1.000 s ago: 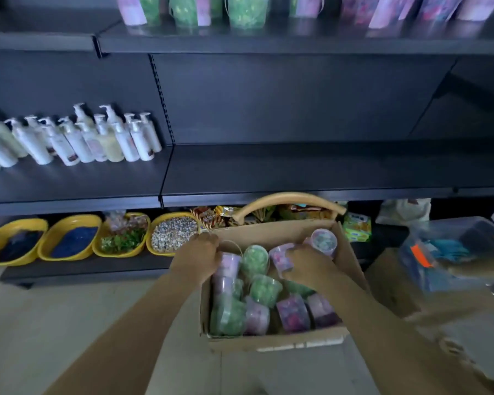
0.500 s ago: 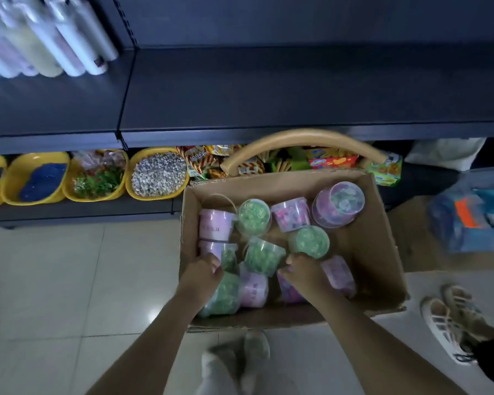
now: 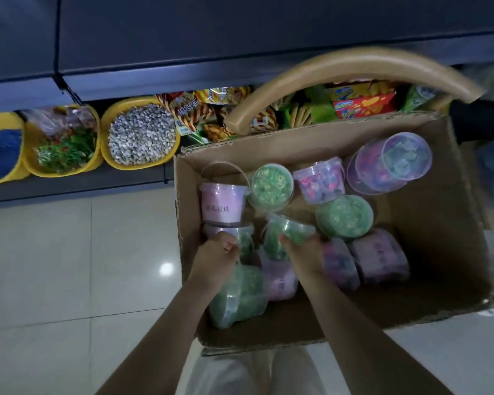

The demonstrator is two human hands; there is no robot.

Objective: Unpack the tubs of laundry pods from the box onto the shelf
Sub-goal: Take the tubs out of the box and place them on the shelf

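Observation:
An open cardboard box (image 3: 442,260) on the floor holds several clear tubs of green and purple laundry pods, some upright and some on their sides. At the box's near left corner, my left hand (image 3: 216,259) curls its fingers round the rim of a clear tub (image 3: 244,238) with green pods. Beside it, my right hand (image 3: 304,253) grips a tilted green-pod tub (image 3: 287,233) from below. A large green tub (image 3: 237,297) lies on its side under my left wrist. The dark shelf (image 3: 240,38) runs across the top of the view.
Yellow basins (image 3: 141,135) of small goods sit on the bottom shelf at left. Behind the box, a basket with a tan curved handle (image 3: 351,67) holds snack packets (image 3: 362,102). Glossy floor tiles (image 3: 69,280) lie to the left.
My view has tipped down onto the box. Both hands moved from the box's far end to its near left corner, and the right hand has taken hold of the tilted green tub.

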